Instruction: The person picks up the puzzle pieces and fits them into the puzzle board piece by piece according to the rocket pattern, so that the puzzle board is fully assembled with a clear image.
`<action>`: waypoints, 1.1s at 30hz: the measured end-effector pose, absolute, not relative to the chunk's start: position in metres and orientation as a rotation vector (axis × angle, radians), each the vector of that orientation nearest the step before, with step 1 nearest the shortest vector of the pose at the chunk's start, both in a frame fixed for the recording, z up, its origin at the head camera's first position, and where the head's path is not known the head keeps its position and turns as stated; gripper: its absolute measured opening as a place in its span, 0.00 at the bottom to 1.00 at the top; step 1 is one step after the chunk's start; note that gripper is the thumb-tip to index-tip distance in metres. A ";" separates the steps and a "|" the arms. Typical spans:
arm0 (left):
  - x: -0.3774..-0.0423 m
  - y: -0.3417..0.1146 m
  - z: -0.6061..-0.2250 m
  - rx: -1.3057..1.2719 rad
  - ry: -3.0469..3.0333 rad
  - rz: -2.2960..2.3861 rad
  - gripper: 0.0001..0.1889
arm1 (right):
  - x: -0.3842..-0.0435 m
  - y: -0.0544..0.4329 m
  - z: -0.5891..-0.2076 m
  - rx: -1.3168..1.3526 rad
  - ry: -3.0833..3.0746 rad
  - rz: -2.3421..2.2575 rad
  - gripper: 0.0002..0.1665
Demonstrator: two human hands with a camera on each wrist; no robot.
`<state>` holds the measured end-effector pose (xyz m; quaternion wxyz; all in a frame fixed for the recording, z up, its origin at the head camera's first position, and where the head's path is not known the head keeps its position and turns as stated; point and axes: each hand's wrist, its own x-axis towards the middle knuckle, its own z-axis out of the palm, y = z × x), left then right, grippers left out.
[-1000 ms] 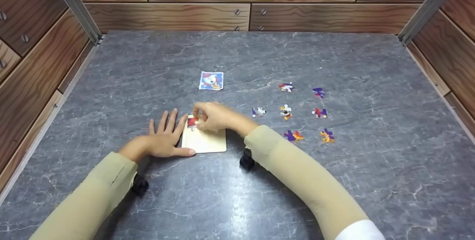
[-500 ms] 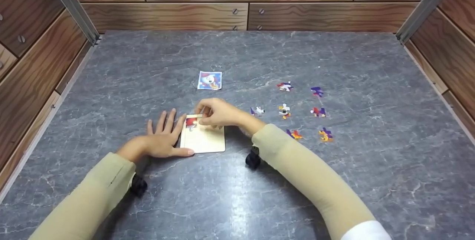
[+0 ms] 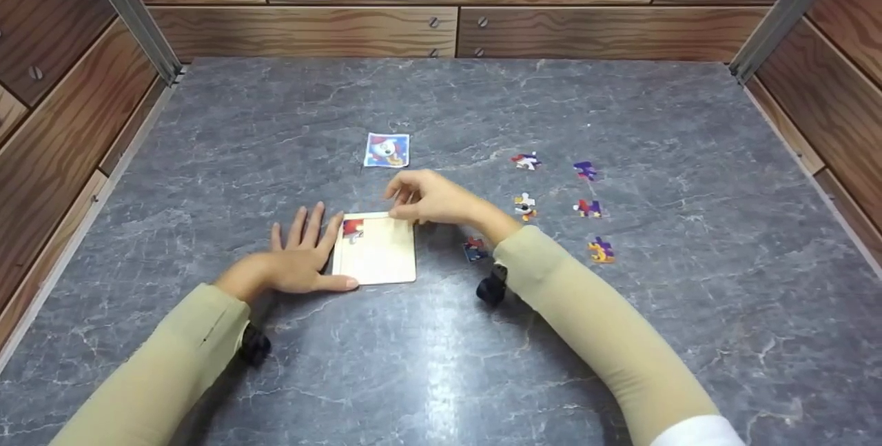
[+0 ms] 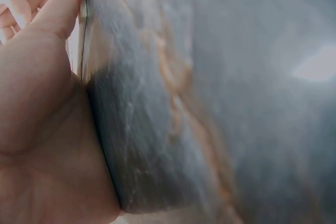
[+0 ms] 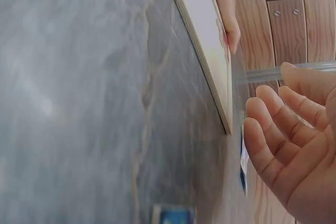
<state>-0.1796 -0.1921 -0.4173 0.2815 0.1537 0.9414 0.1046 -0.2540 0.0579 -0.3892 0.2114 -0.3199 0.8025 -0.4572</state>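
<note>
In the head view, a pale square puzzle tray (image 3: 386, 253) lies on the table, with a red and white jigsaw piece (image 3: 353, 228) in its upper left corner. My left hand (image 3: 301, 268) rests against the tray's left side, fingers spread and thumb along the near edge. Over the upper right corner of the tray hovers my right hand (image 3: 441, 199). The right wrist view shows its fingers (image 5: 268, 145) loosely bent, with nothing between them and the thumb. In the left wrist view, the left thumb (image 4: 60, 6) lies along the tray's edge.
Loose jigsaw pieces lie to the right: a red and white piece (image 3: 527, 161), a purple piece (image 3: 586, 170), an orange and purple piece (image 3: 601, 250) and several others. Beyond the tray is a picture card (image 3: 387, 150). My right forearm hides part of the table.
My right hand has drawn away from the piece in the tray's corner, rightward and slightly back. Its forearm now covers some loose pieces and uncovers another. The left hand keeps its place.
</note>
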 end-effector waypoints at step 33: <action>-0.177 -0.194 -0.416 0.438 2.523 0.350 0.61 | -0.267 0.156 -0.378 -0.680 2.372 -1.454 0.19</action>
